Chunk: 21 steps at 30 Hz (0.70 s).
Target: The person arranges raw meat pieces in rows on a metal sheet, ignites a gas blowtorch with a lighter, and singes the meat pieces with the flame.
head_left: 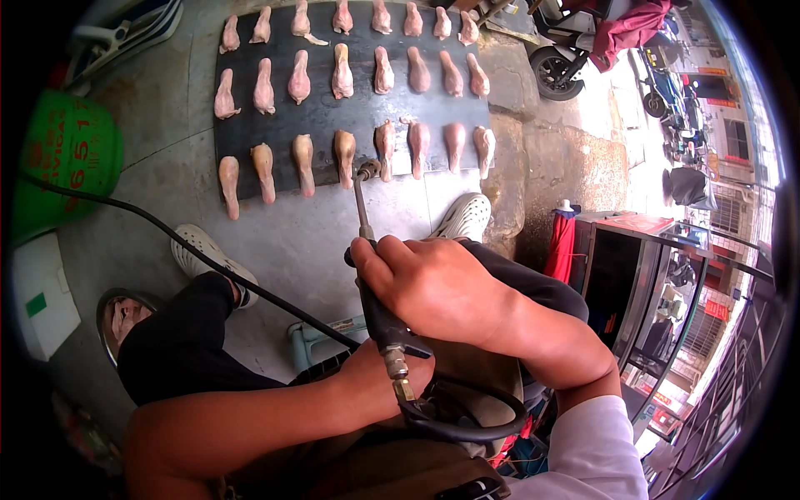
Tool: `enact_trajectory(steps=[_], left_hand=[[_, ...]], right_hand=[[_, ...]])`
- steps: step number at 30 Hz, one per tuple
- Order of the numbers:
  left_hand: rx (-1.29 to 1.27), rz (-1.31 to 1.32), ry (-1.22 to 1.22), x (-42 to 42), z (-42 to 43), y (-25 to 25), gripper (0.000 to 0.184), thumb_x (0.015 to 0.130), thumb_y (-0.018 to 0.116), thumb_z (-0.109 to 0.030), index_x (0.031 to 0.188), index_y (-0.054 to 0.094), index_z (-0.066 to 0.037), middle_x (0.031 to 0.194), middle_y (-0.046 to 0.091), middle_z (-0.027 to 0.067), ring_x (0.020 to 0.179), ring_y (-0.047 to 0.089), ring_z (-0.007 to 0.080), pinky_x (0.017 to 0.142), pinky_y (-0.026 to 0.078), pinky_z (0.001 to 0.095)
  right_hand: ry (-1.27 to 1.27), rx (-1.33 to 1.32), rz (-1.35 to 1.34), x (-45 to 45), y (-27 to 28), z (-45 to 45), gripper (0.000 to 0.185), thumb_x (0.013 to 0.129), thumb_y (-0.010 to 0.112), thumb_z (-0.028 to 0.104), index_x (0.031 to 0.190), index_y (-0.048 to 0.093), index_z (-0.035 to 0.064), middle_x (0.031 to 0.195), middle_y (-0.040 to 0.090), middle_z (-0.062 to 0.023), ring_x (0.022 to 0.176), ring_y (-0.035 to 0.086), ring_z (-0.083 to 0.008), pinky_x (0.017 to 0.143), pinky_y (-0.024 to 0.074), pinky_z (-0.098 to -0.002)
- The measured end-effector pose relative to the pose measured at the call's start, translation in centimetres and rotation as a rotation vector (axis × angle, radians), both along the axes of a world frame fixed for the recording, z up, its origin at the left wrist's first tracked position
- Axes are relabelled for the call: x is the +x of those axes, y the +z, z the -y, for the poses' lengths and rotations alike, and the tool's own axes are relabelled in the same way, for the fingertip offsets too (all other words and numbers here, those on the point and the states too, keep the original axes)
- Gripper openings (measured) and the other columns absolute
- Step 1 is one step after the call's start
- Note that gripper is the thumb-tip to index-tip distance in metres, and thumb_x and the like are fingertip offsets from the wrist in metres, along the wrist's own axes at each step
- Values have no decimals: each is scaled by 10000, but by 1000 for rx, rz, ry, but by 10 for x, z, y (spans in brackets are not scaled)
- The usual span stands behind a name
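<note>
My right hand (442,287) is closed around the upper handle of a black gas torch (379,312). Lower down, my left hand (383,375) wraps the torch near its brass fitting and hose; part of its fingers is hidden. The torch's metal nozzle (367,172) points away from me, over the near edge of a dark board (358,117). Three rows of poultry drumsticks lie on this board. Between a browned drumstick (344,158) and another browned one (385,150) in the nearest row sits the nozzle. Drumsticks at the right of that row look pinker.
A green gas cylinder (71,162) stands at the left, with a black hose (225,265) crossing my legs. A metal bowl (125,321) holds pale pieces beside my knee. Scooters and a dark glass-fronted cabinet (621,279) are on the right.
</note>
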<state>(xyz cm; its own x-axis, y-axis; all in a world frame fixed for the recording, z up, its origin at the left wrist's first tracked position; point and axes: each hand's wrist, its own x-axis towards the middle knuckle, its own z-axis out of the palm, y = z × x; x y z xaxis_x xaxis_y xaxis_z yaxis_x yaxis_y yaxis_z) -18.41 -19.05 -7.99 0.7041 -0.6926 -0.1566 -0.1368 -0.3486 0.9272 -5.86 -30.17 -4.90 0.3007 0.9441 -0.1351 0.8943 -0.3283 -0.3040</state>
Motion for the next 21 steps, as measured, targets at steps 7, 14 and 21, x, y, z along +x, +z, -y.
enact_trajectory(steps=[7, 14, 21], left_hand=[[3, -45, 96, -6, 3, -2, 127, 745, 590, -137, 729, 591, -10, 704, 635, 190, 679, 658, 368, 611, 549, 462], [0, -35, 99, -7, 3, -4, 141, 764, 587, -160, 741, 581, -21, 690, 624, 180, 668, 647, 377, 607, 543, 470], [-69, 0, 149, -5, -5, 5, 124, 792, 594, -141, 783, 597, -17, 722, 647, 175, 692, 667, 373, 604, 540, 467]], right_hand=[[-42, -5, -9, 7, -8, -4, 359, 832, 588, 84, 1162, 573, -57, 785, 560, -97, 626, 643, -243, 528, 532, -351], [-60, -7, -28, 7, -12, -5, 367, 836, 579, 76, 1180, 560, -52, 796, 565, -110, 625, 647, -264, 531, 539, -363], [-87, -61, -129, 18, -6, -10, 413, 831, 592, 90, 1214, 543, -55, 845, 587, -135, 659, 645, -341, 597, 540, -419]])
